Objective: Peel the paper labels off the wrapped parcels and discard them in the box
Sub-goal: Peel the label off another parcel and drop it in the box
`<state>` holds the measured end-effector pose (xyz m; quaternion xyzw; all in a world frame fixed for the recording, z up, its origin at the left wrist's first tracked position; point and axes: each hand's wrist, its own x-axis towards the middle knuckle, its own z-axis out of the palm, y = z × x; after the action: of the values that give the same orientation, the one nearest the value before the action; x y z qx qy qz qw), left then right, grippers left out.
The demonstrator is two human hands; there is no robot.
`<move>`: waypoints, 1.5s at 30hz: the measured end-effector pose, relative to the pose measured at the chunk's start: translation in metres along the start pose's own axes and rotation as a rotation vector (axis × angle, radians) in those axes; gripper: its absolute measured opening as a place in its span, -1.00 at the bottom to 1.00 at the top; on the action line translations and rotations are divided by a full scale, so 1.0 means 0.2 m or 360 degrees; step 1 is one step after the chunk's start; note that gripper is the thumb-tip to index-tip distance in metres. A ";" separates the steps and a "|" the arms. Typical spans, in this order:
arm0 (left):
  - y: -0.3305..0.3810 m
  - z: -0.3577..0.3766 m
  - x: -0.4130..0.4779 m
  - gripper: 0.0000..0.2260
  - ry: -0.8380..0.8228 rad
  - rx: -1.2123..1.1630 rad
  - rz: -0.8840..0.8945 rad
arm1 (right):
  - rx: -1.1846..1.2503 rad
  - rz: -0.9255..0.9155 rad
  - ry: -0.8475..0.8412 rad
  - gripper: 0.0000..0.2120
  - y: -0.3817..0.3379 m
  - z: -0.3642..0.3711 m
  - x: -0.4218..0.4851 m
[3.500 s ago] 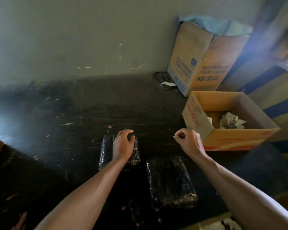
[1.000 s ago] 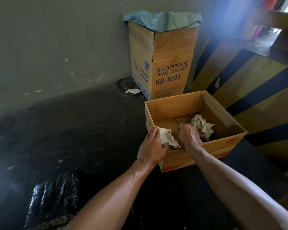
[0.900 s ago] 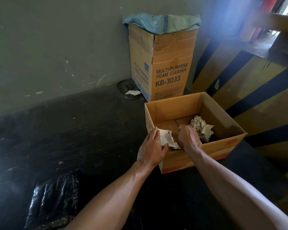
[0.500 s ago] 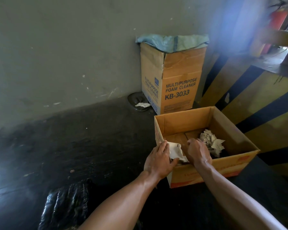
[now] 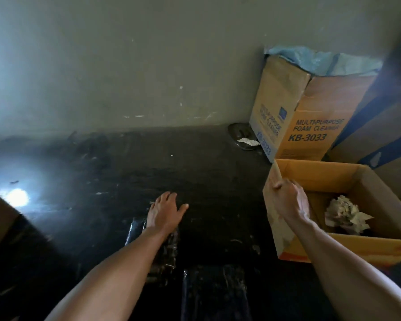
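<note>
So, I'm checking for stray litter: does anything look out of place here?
One white paper scrap lies on a dark round dish beside the tall box, not in the open box that holds the crumpled labels.

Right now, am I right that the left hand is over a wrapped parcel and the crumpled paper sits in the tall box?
Not quite: the head view shows the crumpled paper in the low open box; the left hand is over a wrapped parcel.

Glossy black plastic film wraps the parcel (image 5: 153, 251); right of it, the matt cardboard box (image 5: 347, 247) holds crumpled paper labels (image 5: 344, 213).
</note>
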<state>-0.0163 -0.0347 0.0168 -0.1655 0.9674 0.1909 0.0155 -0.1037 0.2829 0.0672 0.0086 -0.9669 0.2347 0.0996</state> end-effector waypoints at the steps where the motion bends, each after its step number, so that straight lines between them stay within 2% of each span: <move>1: -0.12 -0.03 -0.02 -0.43 0.0025 -0.0052 -0.0079 | -0.0010 -0.0016 -0.0048 -0.87 -0.10 0.05 -0.03; 3: -0.34 -0.06 -0.08 -0.46 0.0035 -0.0152 -0.0234 | -0.0056 -0.0013 -0.0215 -0.84 -0.31 0.15 -0.11; 6: -0.58 -0.04 -0.17 -0.53 -0.0084 -0.0338 -0.0445 | -0.0020 0.0065 -0.0607 -0.85 -0.56 0.33 -0.30; 9: -0.71 0.02 -0.26 -0.63 -0.0232 -0.0638 -0.0519 | 0.0068 0.0188 -0.0934 -0.67 -0.72 0.57 -0.53; 12: -0.73 0.09 -0.34 -0.52 -0.0327 -0.0888 -0.0489 | 0.0134 0.0330 -0.1110 -0.49 -0.86 0.74 -0.71; 15: -0.76 0.12 -0.35 -0.41 -0.0386 -0.1057 -0.0490 | 0.0054 0.0518 -0.1048 -0.32 -0.94 0.86 -0.80; 19: -0.80 0.09 -0.38 -0.42 -0.0452 -0.1165 -0.0436 | 0.0052 0.0645 -0.1017 -0.21 -0.95 0.92 -0.84; 27: -0.84 0.00 -0.45 -0.61 -0.0353 -0.1226 -0.0360 | 0.0013 0.0582 -0.0949 -0.29 -1.03 0.92 -0.90; 33: -0.94 -0.04 -0.67 -0.74 -0.0260 -0.1195 -0.0329 | 0.0090 0.0452 -0.0864 -0.31 -1.09 0.82 -1.18; 37: -1.06 0.03 -0.93 -0.71 -0.0220 -0.1237 -0.0371 | 0.0112 0.0270 -0.0843 -0.32 -1.10 0.77 -1.47; 40: -1.15 0.15 -1.13 -0.43 -0.0214 -0.1187 -0.0475 | 0.0093 0.0244 -0.0865 -0.26 -1.05 0.77 -1.68; 45: -1.17 0.24 -1.37 -0.52 -0.0257 -0.1198 -0.0518 | 0.0118 0.0262 -0.0878 -0.31 -0.95 0.80 -1.95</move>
<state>0.3178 -0.1347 -0.0880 -0.2949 0.7869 0.5387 0.0598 0.2607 0.0296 -0.0624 -0.0026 -0.9457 0.2659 -0.1869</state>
